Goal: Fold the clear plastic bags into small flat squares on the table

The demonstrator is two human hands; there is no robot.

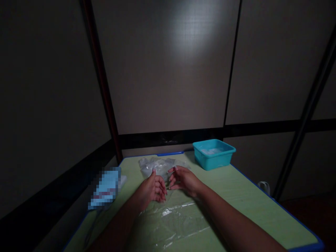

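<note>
My left hand (154,188) hovers over the middle of the table, its thumb up and its fingers loosely curled and apart. Facing it from the right is my right hand (186,180), fingers bent and spread, with a small gap between the two. Neither holds anything that I can see. Below and nearer to me lies a clear plastic sheet or bag (181,220), flat with shiny creases. Just beyond my hands is a crumpled heap of clear plastic (154,165), partly hidden by them.
A turquoise plastic basin (216,161) with something pale and clear inside stands at the back right. On the left edge lies a blurred light-blue item (107,189). The green table (252,206) has a blue rim. Panelled walls (168,87) rise behind it.
</note>
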